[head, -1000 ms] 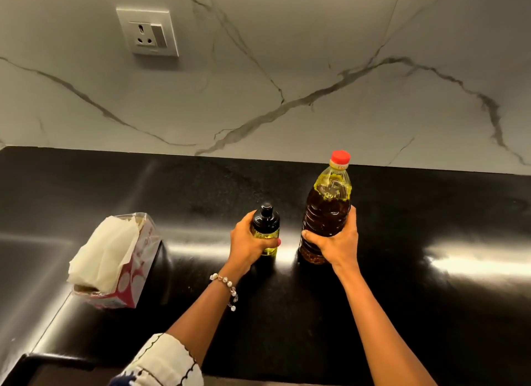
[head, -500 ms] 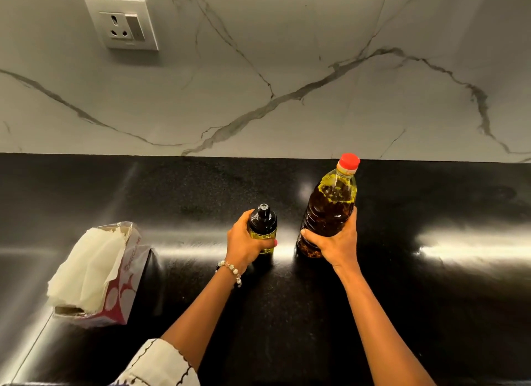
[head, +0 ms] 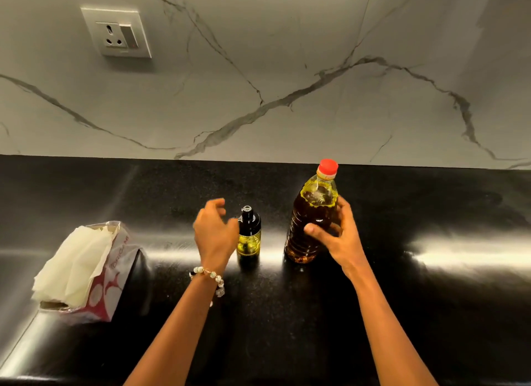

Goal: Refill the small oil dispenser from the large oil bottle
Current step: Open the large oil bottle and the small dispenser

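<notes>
The small oil dispenser (head: 248, 236), with a black top and a little yellow oil in its clear lower part, stands upright on the black counter (head: 287, 314). My left hand (head: 214, 233) hovers just left of it with loosely spread fingers, off the glass. The large oil bottle (head: 311, 213), red-capped and nearly full of amber oil, stands to the right. My right hand (head: 336, 236) sits against its right side, thumb across the front and fingers loose behind; the grip looks slack.
A torn pink tissue pack (head: 83, 270) with white tissues lies at the left. A wall socket (head: 116, 32) sits on the marble backsplash (head: 287, 69) behind the counter.
My left hand has let go of the small dispenser and drawn off to its left. My right hand has loosened on the large bottle. Both bottles now stand on the counter.
</notes>
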Tool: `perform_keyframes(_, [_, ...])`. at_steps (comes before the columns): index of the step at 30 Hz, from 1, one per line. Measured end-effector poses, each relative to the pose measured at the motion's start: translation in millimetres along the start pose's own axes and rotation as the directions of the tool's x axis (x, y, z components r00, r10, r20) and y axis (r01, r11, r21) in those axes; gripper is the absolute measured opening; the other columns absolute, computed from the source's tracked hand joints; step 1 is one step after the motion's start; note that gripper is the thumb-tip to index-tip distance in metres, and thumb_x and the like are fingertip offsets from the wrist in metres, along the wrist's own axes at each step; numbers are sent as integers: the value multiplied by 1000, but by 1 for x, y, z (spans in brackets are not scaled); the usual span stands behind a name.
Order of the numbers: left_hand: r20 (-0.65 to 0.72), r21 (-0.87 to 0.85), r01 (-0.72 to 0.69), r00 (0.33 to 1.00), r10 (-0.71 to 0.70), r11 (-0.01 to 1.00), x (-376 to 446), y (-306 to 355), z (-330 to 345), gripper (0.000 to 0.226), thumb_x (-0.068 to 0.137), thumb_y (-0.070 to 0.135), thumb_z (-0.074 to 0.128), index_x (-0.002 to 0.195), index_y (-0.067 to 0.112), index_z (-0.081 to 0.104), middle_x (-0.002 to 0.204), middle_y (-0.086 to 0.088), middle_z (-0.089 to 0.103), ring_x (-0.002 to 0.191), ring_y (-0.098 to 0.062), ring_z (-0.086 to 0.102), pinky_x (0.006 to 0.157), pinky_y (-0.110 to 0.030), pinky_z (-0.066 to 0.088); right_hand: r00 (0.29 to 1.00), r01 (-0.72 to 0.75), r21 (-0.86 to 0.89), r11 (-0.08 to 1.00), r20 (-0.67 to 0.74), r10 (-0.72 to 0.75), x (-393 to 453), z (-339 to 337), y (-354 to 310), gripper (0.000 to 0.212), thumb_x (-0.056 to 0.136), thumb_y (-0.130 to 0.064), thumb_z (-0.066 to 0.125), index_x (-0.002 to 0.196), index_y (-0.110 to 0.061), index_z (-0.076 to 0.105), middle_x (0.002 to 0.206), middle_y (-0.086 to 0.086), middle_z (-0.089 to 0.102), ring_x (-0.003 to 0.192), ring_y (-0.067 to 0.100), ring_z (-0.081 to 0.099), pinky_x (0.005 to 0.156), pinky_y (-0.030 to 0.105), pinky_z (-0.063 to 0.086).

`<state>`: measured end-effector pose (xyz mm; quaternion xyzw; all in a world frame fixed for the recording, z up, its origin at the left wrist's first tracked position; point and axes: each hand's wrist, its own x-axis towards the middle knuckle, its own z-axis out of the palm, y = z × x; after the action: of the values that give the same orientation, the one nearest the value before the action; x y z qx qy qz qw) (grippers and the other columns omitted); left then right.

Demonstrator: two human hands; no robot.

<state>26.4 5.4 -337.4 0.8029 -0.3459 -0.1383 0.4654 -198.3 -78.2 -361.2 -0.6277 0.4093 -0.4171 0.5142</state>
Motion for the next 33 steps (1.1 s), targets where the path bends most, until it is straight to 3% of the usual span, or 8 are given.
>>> perform_keyframes(2, [-138,-81,-191,974,179,978,-7,32,-9,30,83,4,64,112,13,65,94,0,67,78,-10,62,73,-16,50,993,70,1,998,-96,-70,3,-10,-22,62,77,-39,77,132,-27,48,123,-3,60,112,9,58,90,29,51])
perform_keyframes(4, [-147,-184,-301,950,277,935,-13,62,-8,18,87,8,66,104,13,68,84,6,67,68,0,62,64,-8,48,960,136,-50,989,-242,-144,10,-16,-48,34,86,-43,66,113,-23,63,106,0,67,102,14,63,88,43,55])
perform_keyframes(8, [109,-368,-294,929,355,882,-25,97,17,26,85,18,72,109,15,66,96,4,70,83,-1,66,72,-15,54,880,271,-85,959,-382,-283,22,-22,-96,29,95,-38,54,91,-13,69,81,3,70,79,15,67,72,35,55])
perform_keyframes(12, [359,-384,-227,856,371,895,-29,108,51,64,73,32,82,129,21,54,121,4,61,110,-6,57,92,-25,51,880,343,-246,906,-254,-402,29,-23,-123,30,95,-35,55,92,-8,68,75,3,67,66,10,63,63,27,53])
perform_keyframes(15, [345,-377,-265,849,400,888,-32,115,67,56,72,31,82,121,20,58,110,5,64,100,-3,61,89,-24,51,901,373,-436,819,-41,-432,35,-22,-126,34,90,-40,60,98,-9,67,79,3,69,66,6,63,60,18,53])
perform_keyframes(18, [304,-399,-257,869,392,880,-34,116,76,42,76,19,80,111,26,59,94,17,62,84,14,59,75,-8,48,887,422,-592,687,111,-448,38,-21,-119,37,85,-39,67,105,-8,68,87,3,70,71,7,62,64,9,46])
perform_keyframes(28, [253,-455,-261,879,404,851,-34,106,88,44,74,19,82,107,31,56,94,17,62,87,13,59,74,-6,46,859,494,-461,737,126,-496,42,-25,-105,32,84,-28,71,107,-5,67,94,3,67,82,10,62,71,12,49])
perform_keyframes(33, [239,-457,-265,883,404,849,-34,106,91,48,73,26,82,114,27,58,103,9,66,95,-3,64,84,-23,54,844,526,-395,753,138,-518,47,-27,-102,27,86,-23,69,105,-4,67,92,4,66,82,11,60,71,16,49])
